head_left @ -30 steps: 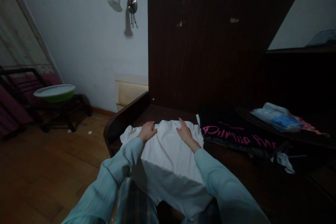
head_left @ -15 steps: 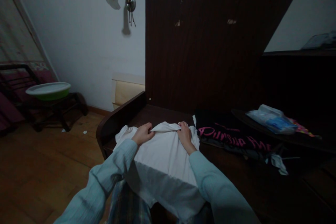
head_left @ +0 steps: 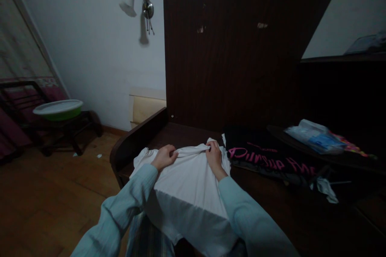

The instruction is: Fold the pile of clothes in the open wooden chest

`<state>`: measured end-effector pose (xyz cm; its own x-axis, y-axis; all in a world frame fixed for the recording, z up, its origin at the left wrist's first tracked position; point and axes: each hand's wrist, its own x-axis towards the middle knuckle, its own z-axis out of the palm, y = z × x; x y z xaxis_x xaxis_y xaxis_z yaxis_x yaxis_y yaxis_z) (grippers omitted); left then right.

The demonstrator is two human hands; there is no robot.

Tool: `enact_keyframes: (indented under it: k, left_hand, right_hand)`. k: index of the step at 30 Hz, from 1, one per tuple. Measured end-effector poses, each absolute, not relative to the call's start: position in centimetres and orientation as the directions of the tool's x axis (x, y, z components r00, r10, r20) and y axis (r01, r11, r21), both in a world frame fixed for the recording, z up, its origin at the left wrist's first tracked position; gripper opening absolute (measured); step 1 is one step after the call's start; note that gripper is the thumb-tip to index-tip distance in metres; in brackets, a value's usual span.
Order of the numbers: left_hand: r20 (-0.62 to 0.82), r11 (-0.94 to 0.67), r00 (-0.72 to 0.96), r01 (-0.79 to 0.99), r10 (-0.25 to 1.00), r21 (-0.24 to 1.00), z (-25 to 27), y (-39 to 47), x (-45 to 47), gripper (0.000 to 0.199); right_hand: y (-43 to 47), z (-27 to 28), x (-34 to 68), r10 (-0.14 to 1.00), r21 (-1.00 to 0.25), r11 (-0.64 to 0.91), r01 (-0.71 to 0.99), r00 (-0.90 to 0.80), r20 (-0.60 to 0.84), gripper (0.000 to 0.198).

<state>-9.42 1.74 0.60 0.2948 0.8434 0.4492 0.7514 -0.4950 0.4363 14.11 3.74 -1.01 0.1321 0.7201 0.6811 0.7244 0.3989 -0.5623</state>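
A white garment that looks like a T-shirt (head_left: 187, 180) lies over the dark wooden desk top, and its near part hangs down over the front edge toward my lap. My left hand (head_left: 164, 158) is closed on the cloth at the far left part of the shirt. To the right, my right hand (head_left: 214, 156) pinches the far edge, where the fabric is gathered. Between the two hands the edge runs as a slightly raised, creased fold. Some fingertips are hidden by the cloth.
A black folded cloth with pink lettering (head_left: 268, 156) lies right of the shirt. Beyond it is a blue-and-clear plastic package (head_left: 316, 136). A raised wooden side edge (head_left: 138, 132) bounds the left. A green basin (head_left: 62, 113) sits on a chair; a lamp (head_left: 147, 10) hangs on the wall.
My right hand still pinches the edge, now with more cloth bunched above its fingers. The fold between the hands is pulled straighter. The view has shifted slightly.
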Motion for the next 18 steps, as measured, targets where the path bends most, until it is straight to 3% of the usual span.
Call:
enact_keyframes:
  k: [4, 6, 14, 18]
  left_hand:
    - [0.359, -0.387, 0.159, 0.522, 0.920, 0.760, -0.1, 2.8, -9.9, 0.018]
    - [0.318, -0.343, 0.130, 0.414, 0.939, 0.843, -0.3, 3.3, -10.0, 0.013]
    - [0.220, -0.253, 0.153, 0.243, 0.963, 0.936, -0.2, 3.3, -10.4, 0.008]
    - [0.096, -0.138, 0.196, 0.213, 0.976, 0.967, 0.4, 2.4, -10.2, 0.026]
  right_hand:
    - [4.0, -1.3, 14.2, 0.715, -0.604, 0.383, 0.699, 0.190, 0.673, 0.016]
    - [4.1, -1.3, 14.3, 0.713, -0.627, 0.376, 0.683, 0.219, 0.666, 0.015]
    - [4.2, -1.2, 14.2, 0.723, -0.625, 0.453, 0.635, 0.148, 0.675, 0.019]
    - [4.2, -1.2, 14.1, 0.753, -0.634, 0.393, 0.666, 0.164, 0.638, 0.020]
